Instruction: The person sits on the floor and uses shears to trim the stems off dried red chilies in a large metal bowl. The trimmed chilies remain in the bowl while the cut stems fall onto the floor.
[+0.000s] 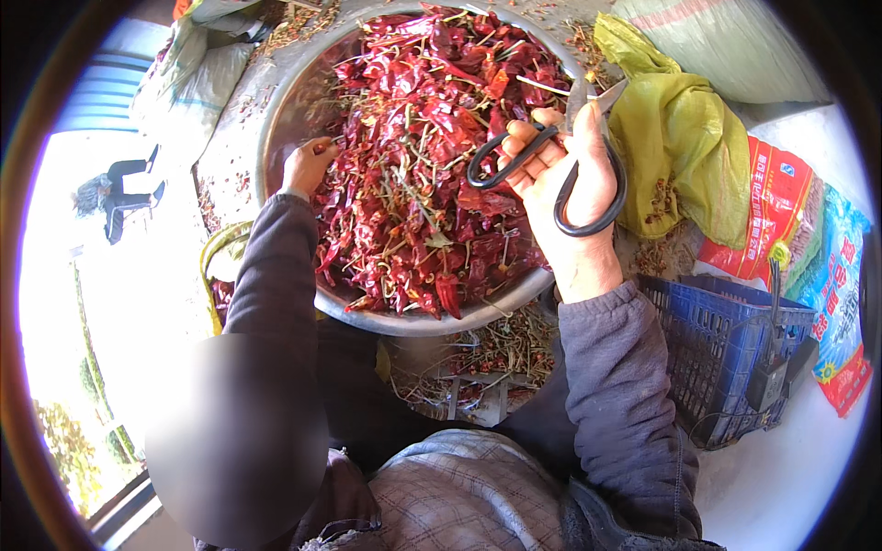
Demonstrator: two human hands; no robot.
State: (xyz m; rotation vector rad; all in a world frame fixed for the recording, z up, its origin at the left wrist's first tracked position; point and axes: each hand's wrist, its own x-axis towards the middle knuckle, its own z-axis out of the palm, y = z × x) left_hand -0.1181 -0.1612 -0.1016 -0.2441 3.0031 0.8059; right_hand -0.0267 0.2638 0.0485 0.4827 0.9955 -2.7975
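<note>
A large round metal basin (475, 313) holds a heap of dried red chili peppers (427, 158) with stems mixed in. My right hand (572, 179), palm up over the basin's right side, holds scissors (590, 217) with black handles. Their blades point away from me and stand apart. At the basin's left side my left hand (308, 164) reaches over the peppers with its fingers curled together at the heap's edge. Whether something small is pinched between those fingertips cannot be told.
Right of the basin lie a yellow-green woven sack (682, 138), printed plastic bags (837, 275) and a blue plastic crate (730, 344). Stems and pepper scraps (510, 344) litter the floor below the basin. Pale sacks (200, 82) stand upper left; a seated person (120, 193) is farther off.
</note>
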